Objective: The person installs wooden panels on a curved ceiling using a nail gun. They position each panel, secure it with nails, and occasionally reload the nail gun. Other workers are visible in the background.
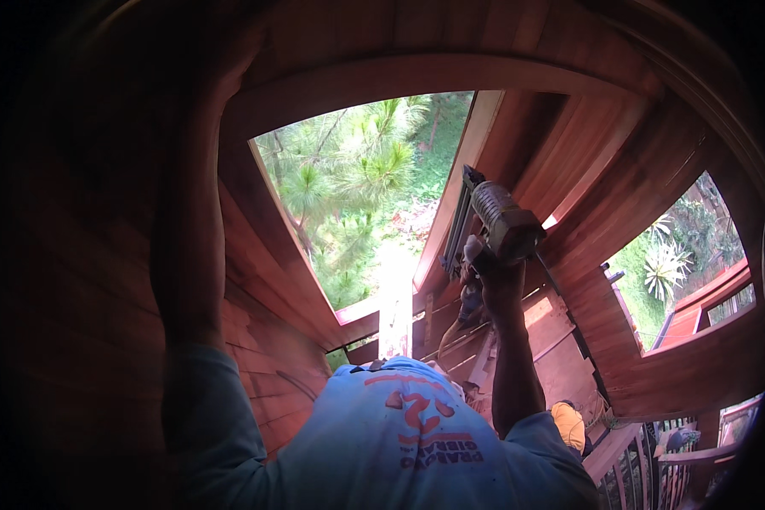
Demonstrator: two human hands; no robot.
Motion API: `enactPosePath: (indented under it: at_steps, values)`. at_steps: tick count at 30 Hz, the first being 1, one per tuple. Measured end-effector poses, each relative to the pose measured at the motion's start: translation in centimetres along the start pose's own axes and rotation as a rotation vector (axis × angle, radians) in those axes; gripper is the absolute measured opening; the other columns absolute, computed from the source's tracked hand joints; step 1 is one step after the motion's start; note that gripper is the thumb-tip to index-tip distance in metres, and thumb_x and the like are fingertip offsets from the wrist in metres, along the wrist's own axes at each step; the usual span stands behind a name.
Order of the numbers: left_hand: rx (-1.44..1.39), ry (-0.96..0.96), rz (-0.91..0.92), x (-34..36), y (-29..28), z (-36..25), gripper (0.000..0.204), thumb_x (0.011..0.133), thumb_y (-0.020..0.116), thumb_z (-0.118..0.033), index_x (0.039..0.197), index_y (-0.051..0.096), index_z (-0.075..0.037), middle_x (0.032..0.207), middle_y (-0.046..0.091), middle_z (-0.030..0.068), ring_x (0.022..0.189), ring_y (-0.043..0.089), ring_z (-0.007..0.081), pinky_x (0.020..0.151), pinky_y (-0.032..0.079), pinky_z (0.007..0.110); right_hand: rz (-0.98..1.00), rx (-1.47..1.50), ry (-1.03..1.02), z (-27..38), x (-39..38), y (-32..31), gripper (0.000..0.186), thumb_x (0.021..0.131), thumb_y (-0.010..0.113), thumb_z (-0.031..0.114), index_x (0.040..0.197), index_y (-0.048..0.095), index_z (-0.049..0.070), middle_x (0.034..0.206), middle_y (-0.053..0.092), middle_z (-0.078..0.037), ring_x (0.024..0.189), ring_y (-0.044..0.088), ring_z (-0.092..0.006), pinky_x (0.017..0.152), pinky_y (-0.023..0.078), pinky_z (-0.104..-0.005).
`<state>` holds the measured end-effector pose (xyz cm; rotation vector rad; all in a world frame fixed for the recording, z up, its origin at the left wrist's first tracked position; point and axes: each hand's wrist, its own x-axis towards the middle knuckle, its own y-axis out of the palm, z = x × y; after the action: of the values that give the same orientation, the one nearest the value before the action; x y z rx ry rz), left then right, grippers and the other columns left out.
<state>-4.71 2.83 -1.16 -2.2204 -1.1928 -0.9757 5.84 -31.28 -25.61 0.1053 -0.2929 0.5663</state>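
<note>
Closest to my camera, at six o'clock, is the wearer's pale blue shirt (340, 442) with its red print. From its left sleeve a bare forearm climbs toward eleven o'clock, ending in the left hand (245, 47). That hand sinks into shadow near the upper rim, so I can't tell how far its fingers are open or whether they have hold of anything; dark timber surrounds it.

The right arm reaches up to three o'clock, where I have the right hand (494, 265) wrapped around the grip of a nail gun (503, 212), fingers closed on it. The tool sits at two o'clock, its ribbed, light-coloured barrel leaning up and left, with a long dark magazine along its left side. Its nose is just beside the right edge of the wooden frame (484, 110); I can't tell whether they touch.

That frame borders a large opening at twelve o'clock, and reddish plank walls (263, 374) run down toward eight. Between four and five I get a yellow-orange item (569, 425), its kind unclear to me, and farther out a slatted railing (627, 467).

Beyond the large opening are pine branches (374, 157); through a second one at three o'clock, a pale spiky plant (667, 270).
</note>
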Motion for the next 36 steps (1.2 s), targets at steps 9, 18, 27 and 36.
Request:
enactPosePath:
  at_steps: [9,18,27,36]
  values:
    - [0.28,0.226,-0.003,0.4,0.7,-0.3,0.022,0.087,0.072,-0.024,0.093,0.068,-0.003,0.078,0.06,0.0007,0.072,0.056,0.0123,0.065,0.046,0.032,0.096,0.066,-0.114,8.9,3.0,2.5,0.024,0.086,0.075,0.023,0.086,0.058,0.006,0.062,0.056,0.0,0.049,0.051,-0.0045,0.042,0.038,-0.0208]
    - [0.053,0.145,0.119,0.5,0.5,1.3,0.029,0.09,0.071,-0.03,0.107,0.067,-0.006,0.09,0.064,0.0001,0.081,0.056,0.0088,0.073,0.046,0.027,0.185,0.143,-0.063,8.7,3.1,4.8,0.028,0.086,0.07,0.01,0.107,0.053,0.004,0.062,0.053,-0.001,0.047,0.049,-0.0077,0.041,0.038,-0.0241]
    - [-0.034,0.085,0.141,-0.1,0.3,0.2,0.022,0.089,0.071,-0.03,0.101,0.065,-0.012,0.078,0.054,-0.0062,0.069,0.048,0.002,0.056,0.04,0.023,0.202,0.086,0.057,8.0,2.3,4.8,0.018,0.086,0.072,0.017,0.09,0.058,0.005,0.06,0.057,-0.003,0.045,0.053,-0.0089,0.04,0.04,-0.0232]
    - [-0.01,-0.084,0.154,0.2,-0.3,0.4,0.03,0.088,0.073,-0.033,0.108,0.066,-0.012,0.095,0.064,-0.0039,0.08,0.057,0.0025,0.063,0.044,0.022,0.214,0.039,0.142,6.9,2.0,4.2,0.034,0.083,0.076,0.022,0.103,0.059,0.0,0.068,0.059,-0.003,0.055,0.056,-0.0073,0.046,0.043,-0.0251]
